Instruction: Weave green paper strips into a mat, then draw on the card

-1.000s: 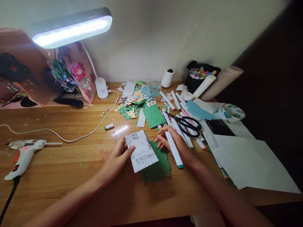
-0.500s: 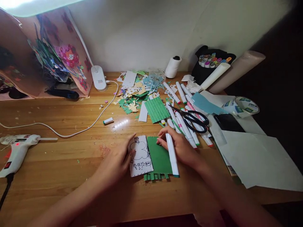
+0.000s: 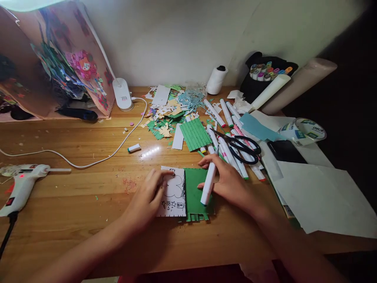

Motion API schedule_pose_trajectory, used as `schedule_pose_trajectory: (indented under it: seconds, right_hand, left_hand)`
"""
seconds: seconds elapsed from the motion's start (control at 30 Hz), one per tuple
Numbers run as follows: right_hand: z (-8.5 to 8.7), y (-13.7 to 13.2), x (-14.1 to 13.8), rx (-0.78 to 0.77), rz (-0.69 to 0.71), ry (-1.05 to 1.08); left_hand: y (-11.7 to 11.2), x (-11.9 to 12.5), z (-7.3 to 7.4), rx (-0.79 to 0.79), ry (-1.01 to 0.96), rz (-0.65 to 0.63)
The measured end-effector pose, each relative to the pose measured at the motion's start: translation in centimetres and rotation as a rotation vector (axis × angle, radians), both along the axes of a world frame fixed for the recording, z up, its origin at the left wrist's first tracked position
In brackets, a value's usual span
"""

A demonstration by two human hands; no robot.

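The head camera is looking down on a wooden counter (image 3: pixel 73 204) littered with craft supplies. At the lower centre of the frame, the left hand (image 3: pixel 147 198) is lying flat with its fingers spread on a white card with black line drawings (image 3: pixel 173 194), pressing it to the counter; it is gripping nothing. Just to the right, touching the card's edge, a green paper piece with a fringed bottom edge (image 3: pixel 194 196) is lying flat. The right hand (image 3: pixel 228 182) is resting on that green piece and is closed around a white marker (image 3: pixel 208 182), which is slanting with its lower end over the green paper.

Above the hands, in the middle of the frame, a second green slatted paper piece (image 3: pixel 194 134) is sitting beside a heap of paper scraps (image 3: pixel 167 116). To its right, loose markers (image 3: pixel 228 151) are lying in a cluster, with black-handled scissors (image 3: pixel 241 147) resting on top of them. Further right, a roll of tape (image 3: pixel 303 131) is sitting on large white sheets (image 3: pixel 321 192). At the upper right, a black pouch of markers (image 3: pixel 265 74) is standing against the wall, near a spool of white thread (image 3: pixel 216 79). At the left edge, a white glue gun (image 3: pixel 20 184) is lying on the counter, and a white cable (image 3: pixel 88 157) is running toward the lamp base (image 3: pixel 122 94) at the upper left, next to a decorated pink board (image 3: pixel 59 67).
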State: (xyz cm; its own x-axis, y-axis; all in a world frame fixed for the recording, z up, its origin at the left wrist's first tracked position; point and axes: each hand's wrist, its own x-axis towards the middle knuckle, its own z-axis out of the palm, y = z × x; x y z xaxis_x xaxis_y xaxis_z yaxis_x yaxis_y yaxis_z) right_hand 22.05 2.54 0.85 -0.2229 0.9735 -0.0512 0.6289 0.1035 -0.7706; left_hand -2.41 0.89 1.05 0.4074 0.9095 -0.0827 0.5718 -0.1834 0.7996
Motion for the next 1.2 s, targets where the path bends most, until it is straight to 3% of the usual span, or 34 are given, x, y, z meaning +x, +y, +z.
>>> schedule_pose_trajectory:
  seconds: [0.3,0.57,0.77,1.0,1.2]
  right_hand:
    - [0.0,0.1,0.2,0.006,-0.034,0.031]
    - [-0.7,0.1,0.4,-0.08,-0.062,0.224]
    - [-0.4,0.1,0.6,-0.096,-0.048,0.149]
    - [0.9,-1.2,0.6,-0.009,0.013,-0.21]
    - [0.9,-1.4,0.5,-0.05,-0.017,-0.199]
  left_hand:
    - [-0.2,0.3,-0.1,-0.004,-0.002,-0.003]
    - [-0.2,0.4,-0.1,0.039,0.001,-0.025]
    - [-0.3,0.3,-0.4,0.058,0.028,-0.084]
    - [-0.2,0.2,-1.0,0.223,0.183,-0.089]
    - [0.0,0.4,-1.3,0.238,0.19,-0.109]
